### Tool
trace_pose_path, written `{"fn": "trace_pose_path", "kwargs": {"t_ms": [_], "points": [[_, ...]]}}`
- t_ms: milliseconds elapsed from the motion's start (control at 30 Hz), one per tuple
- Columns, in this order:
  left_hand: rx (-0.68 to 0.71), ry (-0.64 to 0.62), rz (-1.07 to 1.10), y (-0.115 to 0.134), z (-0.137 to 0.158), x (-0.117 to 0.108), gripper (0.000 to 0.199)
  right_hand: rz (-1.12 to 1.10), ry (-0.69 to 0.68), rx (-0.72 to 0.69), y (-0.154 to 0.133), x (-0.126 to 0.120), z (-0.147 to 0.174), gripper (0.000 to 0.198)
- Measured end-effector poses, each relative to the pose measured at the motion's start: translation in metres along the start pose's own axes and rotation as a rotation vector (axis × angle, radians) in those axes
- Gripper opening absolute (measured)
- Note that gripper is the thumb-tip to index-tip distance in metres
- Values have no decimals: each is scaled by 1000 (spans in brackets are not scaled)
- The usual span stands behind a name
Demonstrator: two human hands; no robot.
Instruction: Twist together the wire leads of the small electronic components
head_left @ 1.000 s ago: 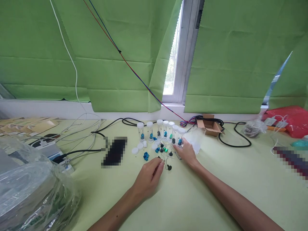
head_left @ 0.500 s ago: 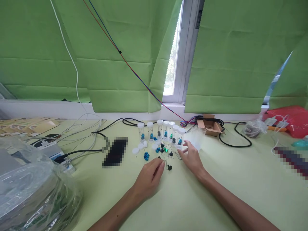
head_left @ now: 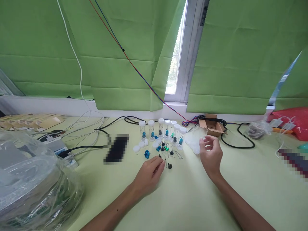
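Note:
My left hand [head_left: 150, 173] rests low over the table, thumb and fingers pinched together near a thin metal pin; what they hold is too small to make out. Around its fingertips lie black knob-like pieces [head_left: 170, 166], bent metal wires [head_left: 179, 154], a green piece [head_left: 166, 148] and a blue faceted piece [head_left: 147, 154]. My right hand [head_left: 211, 157] is raised with fingers loosely curled and thumb apart, beside a clear plastic bag [head_left: 193, 142]; I see nothing in it. Behind stand several white-capped clear vials [head_left: 151, 130] with coloured pieces inside.
Loose white caps [head_left: 136, 149] lie left of the vials. A small cardboard box [head_left: 213, 126] and black cables [head_left: 237, 146] are at the back right. A pixelated dark object [head_left: 117, 149] lies left, near a large plastic-wrapped bundle [head_left: 36, 186]. A red bag [head_left: 293, 122] sits far right.
My right hand has moved right, away from the vials and metal wires, to beside the clear bag, its fingers curling more. My left hand stays in place. The view has shifted slightly.

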State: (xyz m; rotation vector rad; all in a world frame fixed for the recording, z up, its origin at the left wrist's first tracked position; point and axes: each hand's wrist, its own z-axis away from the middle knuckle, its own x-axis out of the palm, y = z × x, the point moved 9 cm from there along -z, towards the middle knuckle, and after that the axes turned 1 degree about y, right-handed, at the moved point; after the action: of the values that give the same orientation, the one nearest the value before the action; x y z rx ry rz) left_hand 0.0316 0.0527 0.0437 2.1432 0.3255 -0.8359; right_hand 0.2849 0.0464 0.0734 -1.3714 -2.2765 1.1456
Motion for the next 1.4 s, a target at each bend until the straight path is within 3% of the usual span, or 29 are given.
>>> {"fn": "trace_pose_path", "kwargs": {"t_ms": [200,367,467,900,1033,1233,1400], "points": [[-4,-32,-35,0,0,3,31,-5,42,47,23,-4,-14,31],[1,-41,-65,-1,0,4,34,45,-44,40,30,12,-10,58],[2,-39,-73,0,-2,3,34,91,-87,57,37,20,-5,65],[-5,-77,-75,1,0,6,34,167,-191,168,63,35,3,36],[12,-74,-80,2,-1,6,35,141,-211,148,54,38,10,38],[21,-69,-91,3,-1,6,35,73,-384,113,31,55,29,36],[21,-80,-105,1,-1,8,35,36,-436,89,25,60,34,38]]}}
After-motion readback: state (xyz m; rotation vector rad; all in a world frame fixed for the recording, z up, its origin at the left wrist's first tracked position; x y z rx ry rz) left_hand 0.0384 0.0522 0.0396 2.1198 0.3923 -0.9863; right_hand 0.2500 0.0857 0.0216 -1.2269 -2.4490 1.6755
